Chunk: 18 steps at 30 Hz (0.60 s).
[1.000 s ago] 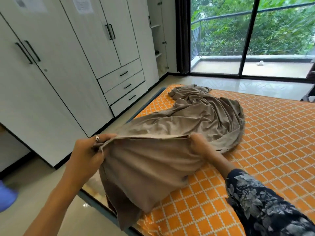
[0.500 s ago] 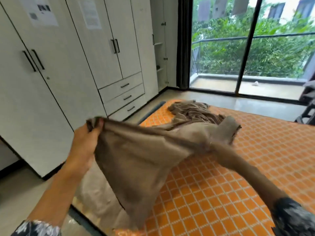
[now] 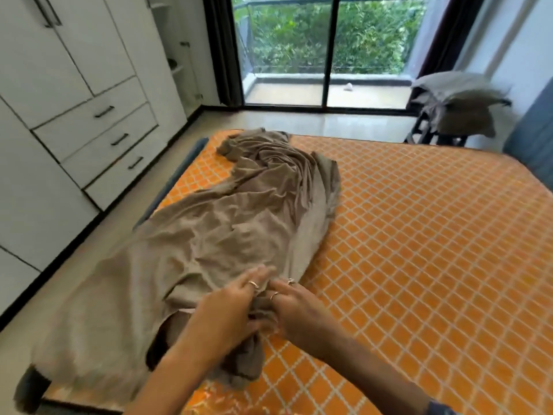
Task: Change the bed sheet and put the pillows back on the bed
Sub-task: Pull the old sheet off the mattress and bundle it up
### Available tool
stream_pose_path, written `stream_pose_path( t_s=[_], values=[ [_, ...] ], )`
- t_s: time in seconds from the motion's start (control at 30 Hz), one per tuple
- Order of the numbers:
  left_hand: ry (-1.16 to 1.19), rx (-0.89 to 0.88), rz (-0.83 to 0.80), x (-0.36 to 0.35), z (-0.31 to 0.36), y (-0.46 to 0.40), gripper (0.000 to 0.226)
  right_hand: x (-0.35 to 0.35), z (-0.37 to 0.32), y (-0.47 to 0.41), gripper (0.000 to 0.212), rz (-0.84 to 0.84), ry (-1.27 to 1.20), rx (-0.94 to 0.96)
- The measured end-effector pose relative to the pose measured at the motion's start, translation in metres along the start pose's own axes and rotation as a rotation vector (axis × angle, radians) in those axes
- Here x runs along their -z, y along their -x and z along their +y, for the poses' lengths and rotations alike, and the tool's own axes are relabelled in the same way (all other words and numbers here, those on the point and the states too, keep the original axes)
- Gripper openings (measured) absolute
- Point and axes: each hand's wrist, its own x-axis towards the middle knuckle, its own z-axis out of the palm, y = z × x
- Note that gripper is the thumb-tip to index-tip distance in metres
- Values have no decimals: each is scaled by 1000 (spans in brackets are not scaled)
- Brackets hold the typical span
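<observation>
A taupe bed sheet (image 3: 227,229) lies crumpled in a long strip along the left side of the bare orange, diamond-patterned mattress (image 3: 419,235). Its near end spreads over the mattress's left front corner. My left hand (image 3: 230,310) and my right hand (image 3: 294,310) meet close together at the sheet's near right edge, both pinching bunched fabric. Grey pillows (image 3: 457,97) are stacked on a dark stool at the far right, off the bed.
White wardrobes with drawers (image 3: 98,136) line the left wall, with a strip of floor (image 3: 98,244) between them and the bed. A glass balcony door (image 3: 329,55) is straight ahead. A blue-grey panel (image 3: 535,139) stands at the far right.
The sheet was held up and stretched between my two hands; now it has dropped flat onto the mattress and my hands have come together at its near edge.
</observation>
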Motion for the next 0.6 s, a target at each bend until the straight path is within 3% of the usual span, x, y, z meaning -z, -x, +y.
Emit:
stream_pose_path(
  t_s=[0.13,0.2,0.4,0.6],
  values=[
    [-146,3,11,-13,0,-1,47,-10,-21,2,17,72,-41,-114],
    [-200,71,-11,-13,-3,3,52,-15,-27,3,21,90,-34,-135],
    [-475,-27,2,4,-22,13,65,-31,-36,-6,25,172,97,-65],
    [-560,45,45,40,-28,29,81,-40,-46,-33,14,329,197,42]
  ],
)
